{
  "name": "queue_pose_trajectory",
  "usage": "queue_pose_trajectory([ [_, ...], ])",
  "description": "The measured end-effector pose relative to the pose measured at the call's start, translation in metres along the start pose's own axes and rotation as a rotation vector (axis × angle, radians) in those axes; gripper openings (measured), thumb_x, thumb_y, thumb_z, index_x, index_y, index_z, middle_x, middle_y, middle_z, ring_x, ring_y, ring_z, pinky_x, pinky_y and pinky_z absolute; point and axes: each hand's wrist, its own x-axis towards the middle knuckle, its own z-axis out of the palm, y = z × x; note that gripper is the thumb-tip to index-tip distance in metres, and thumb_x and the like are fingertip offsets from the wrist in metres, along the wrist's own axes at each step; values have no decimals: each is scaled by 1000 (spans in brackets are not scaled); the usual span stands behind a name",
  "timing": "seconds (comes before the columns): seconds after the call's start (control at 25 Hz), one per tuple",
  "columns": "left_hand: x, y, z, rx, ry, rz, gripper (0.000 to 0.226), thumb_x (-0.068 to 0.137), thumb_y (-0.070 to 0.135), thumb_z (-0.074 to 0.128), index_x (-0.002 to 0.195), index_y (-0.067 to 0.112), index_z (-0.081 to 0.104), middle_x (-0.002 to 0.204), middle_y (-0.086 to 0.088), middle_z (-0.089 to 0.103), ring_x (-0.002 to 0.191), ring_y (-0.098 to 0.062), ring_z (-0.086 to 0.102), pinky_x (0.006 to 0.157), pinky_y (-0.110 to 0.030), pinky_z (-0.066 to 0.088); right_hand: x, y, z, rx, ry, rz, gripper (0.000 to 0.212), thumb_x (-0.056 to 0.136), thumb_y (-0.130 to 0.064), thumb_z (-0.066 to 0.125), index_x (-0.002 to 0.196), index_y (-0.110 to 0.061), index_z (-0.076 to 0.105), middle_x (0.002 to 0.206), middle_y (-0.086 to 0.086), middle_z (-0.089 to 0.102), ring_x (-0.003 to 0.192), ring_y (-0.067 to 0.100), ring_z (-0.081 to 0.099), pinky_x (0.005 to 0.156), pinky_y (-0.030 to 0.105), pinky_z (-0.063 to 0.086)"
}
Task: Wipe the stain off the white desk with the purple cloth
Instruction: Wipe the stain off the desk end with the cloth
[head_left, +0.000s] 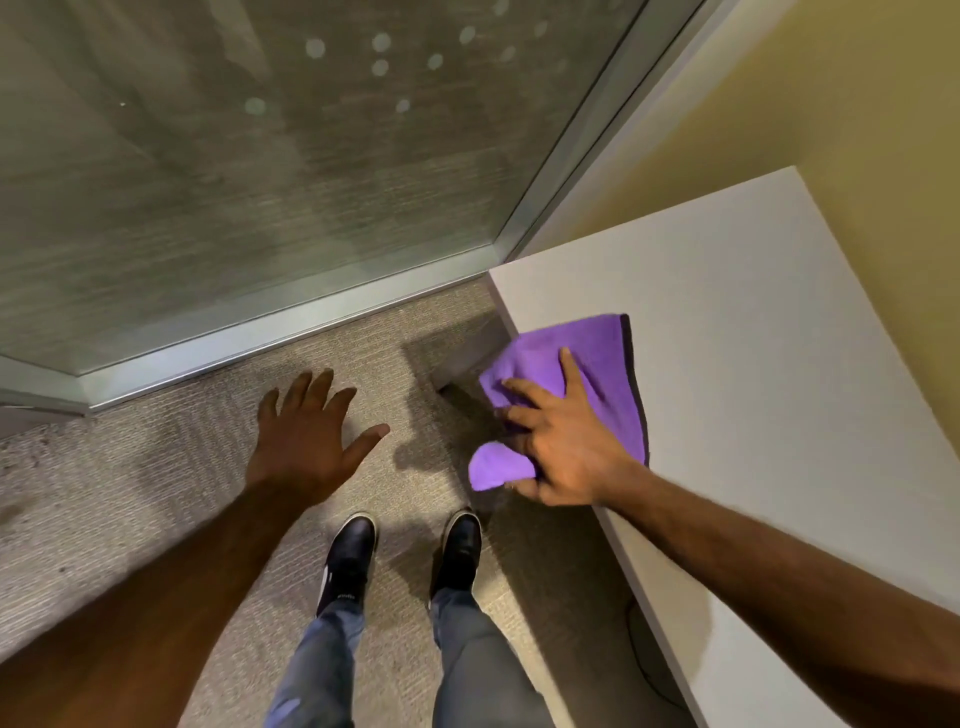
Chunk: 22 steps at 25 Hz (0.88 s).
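Note:
The white desk (753, 322) runs along the right side, against a yellow wall. A purple cloth (587, 358) with a dark edge lies partly on the desk's near-left edge and partly hangs off it. My right hand (561, 441) grips the cloth at that edge, fingers spread over it and the thumb tucked under a fold. My left hand (306, 436) hovers over the carpet to the left, fingers apart and holding nothing. I cannot make out any stain on the visible desk surface.
A glass partition (260, 156) with a metal frame (270, 332) stands ahead and to the left. Grey carpet (130, 493) covers the floor. My two black shoes (405, 556) stand beside the desk. A dark cable (644, 670) lies under the desk.

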Motion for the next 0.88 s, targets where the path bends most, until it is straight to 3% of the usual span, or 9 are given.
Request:
queue_pose_trajectory([
  [0.12, -3, -2, -4, -17, 2, 2, 95, 79, 82, 6, 147, 25, 38, 162, -7, 23, 151, -25, 12, 119, -55, 8, -21, -6, 8, -4, 73, 123, 68, 83, -80, 41, 115, -29, 72, 161, 6, 32, 152, 34, 12, 103, 83, -1],
  [0.2, -4, -5, -6, -15, 9, 3, 93, 80, 82, 8, 147, 25, 38, 162, -7, 24, 151, -25, 13, 118, -56, 9, -7, 1, 0, 30, 69, 222, 74, 78, -85, 40, 120, -32, 69, 166, 1, 17, 153, 38, -2, 102, 84, -1],
  [0.32, -3, -9, -8, -14, 20, 5, 89, 82, 80, 13, 147, 25, 38, 162, -7, 25, 150, -25, 14, 118, -56, 10, 29, 17, -16, 179, 63, 312, 77, 74, -90, 37, 113, -34, 72, 166, -9, 10, 152, 34, -14, 103, 84, -4],
  [0.44, -2, -11, -7, -10, 18, 11, 88, 83, 80, 14, 147, 25, 38, 161, -7, 25, 150, -25, 15, 118, -56, 10, 46, 25, -20, 160, 31, 377, 61, 82, -78, 41, 108, -32, 72, 167, -8, 6, 152, 37, -10, 105, 83, 1],
  [0.56, -1, -10, -5, -10, 17, 22, 88, 83, 80, 14, 147, 25, 37, 161, -7, 26, 150, -25, 16, 118, -55, 10, 32, 17, -12, 57, 5, 402, 53, 77, -58, 57, 124, -32, 62, 167, 1, -3, 152, 40, -7, 105, 82, 11],
  [0.76, 1, -11, -2, -10, -2, 39, 90, 82, 80, 11, 148, 24, 36, 162, -8, 25, 150, -25, 16, 118, -54, 9, -23, -19, 14, 44, 33, 581, 88, 70, -36, 70, 150, -36, 32, 166, 13, -5, 151, 43, -7, 103, 84, 14],
  [0.88, 5, -9, 0, -5, -7, 47, 90, 82, 80, 11, 148, 23, 36, 162, -8, 25, 150, -25, 16, 118, -55, 10, -48, -41, 25, 65, 27, 688, 92, 77, -34, 68, 154, -38, 18, 166, 16, -1, 150, 48, -2, 101, 84, 21],
])
